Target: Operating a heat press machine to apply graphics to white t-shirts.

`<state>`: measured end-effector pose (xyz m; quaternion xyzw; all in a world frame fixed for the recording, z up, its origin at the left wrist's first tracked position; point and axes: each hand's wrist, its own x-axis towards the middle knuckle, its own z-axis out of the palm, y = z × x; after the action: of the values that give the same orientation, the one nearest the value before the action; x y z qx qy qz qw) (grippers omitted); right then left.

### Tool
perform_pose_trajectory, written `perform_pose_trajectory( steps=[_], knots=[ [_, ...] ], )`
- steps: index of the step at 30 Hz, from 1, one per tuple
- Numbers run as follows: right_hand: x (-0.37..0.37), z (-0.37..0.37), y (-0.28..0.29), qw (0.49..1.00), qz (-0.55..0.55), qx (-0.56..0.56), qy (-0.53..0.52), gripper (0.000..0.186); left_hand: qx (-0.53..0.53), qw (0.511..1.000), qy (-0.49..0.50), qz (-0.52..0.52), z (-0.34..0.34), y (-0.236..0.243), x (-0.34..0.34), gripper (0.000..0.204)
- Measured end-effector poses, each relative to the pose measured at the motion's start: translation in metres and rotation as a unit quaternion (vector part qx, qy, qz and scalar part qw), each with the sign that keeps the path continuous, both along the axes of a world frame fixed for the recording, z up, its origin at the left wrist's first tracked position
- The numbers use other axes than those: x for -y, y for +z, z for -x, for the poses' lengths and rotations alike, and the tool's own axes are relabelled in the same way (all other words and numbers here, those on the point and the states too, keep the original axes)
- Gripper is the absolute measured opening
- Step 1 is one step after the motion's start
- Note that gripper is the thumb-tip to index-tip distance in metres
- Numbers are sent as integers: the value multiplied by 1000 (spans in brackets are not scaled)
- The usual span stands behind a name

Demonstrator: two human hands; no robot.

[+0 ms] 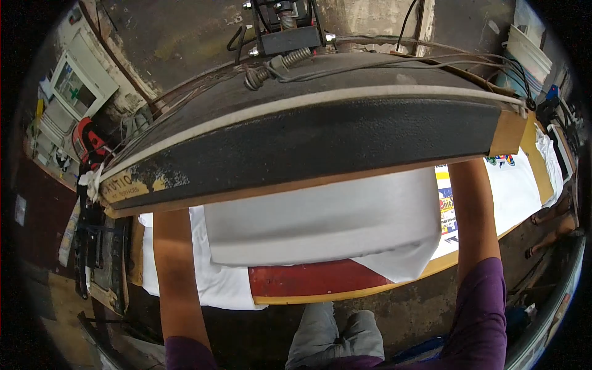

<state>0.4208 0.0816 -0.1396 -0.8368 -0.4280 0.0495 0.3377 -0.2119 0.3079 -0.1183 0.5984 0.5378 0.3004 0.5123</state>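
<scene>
A raised dark press platen with a pale edge strip spans the view above the work. My left forearm reaches under its left part, and my right forearm under its right part; both hands and their fingers are hidden there. A white sheet lies between my arms, over a red board with a yellow edge. White fabric with colourful printing lies at the right, around my right arm. More white fabric is beside my left arm.
The press's spring mechanism and wires are above. A small white cabinet and a red-black device are at the left. A white bucket is at the upper right. Another person's bare legs show at the right.
</scene>
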Motion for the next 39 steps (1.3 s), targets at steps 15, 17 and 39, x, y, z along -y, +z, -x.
perform_pose_trajectory(
  steps=[15, 17, 39],
  knots=[
    [5, -4, -26, 999, 38, 1, -33, 45, 42, 999, -9, 32, -2, -30, 19, 57],
    [4, -4, -30, 998, 41, 8, -39, 46, 51, 998, -9, 35, -3, -38, 18, 56],
    [195, 140, -36, 879, -110, -462, -40, 47, 277, 936, 86, 198, 50, -97, 188, 41]
  ],
)
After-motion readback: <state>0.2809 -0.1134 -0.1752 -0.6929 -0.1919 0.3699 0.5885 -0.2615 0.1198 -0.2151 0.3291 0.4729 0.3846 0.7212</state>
